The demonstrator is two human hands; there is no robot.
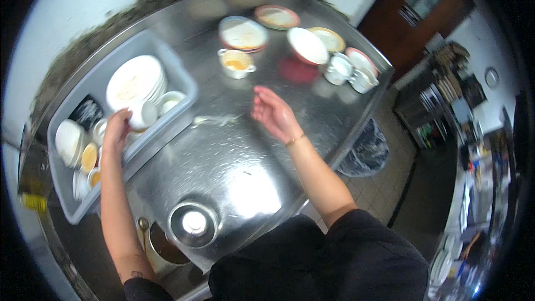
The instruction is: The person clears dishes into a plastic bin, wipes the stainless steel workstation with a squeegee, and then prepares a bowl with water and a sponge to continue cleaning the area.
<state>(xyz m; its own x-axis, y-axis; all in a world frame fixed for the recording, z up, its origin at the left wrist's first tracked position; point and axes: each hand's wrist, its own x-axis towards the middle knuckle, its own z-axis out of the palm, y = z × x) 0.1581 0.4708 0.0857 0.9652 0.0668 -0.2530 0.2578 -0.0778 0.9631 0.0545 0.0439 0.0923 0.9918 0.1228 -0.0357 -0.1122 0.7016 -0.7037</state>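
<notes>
A stained pale wall borders the steel counter; rightward are a brown door and tiled floor.

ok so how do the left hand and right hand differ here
The left hand touches a white cup in the grey bin; the right hand is open and empty above the metal counter. The right wrist wears a thin band; none shows on the left. Both hands are bare.

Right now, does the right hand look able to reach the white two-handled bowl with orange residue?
Probably yes: the right hand appears empty and open, the bowl stands close by, and only bare metal counter seems to lie between them.
</notes>
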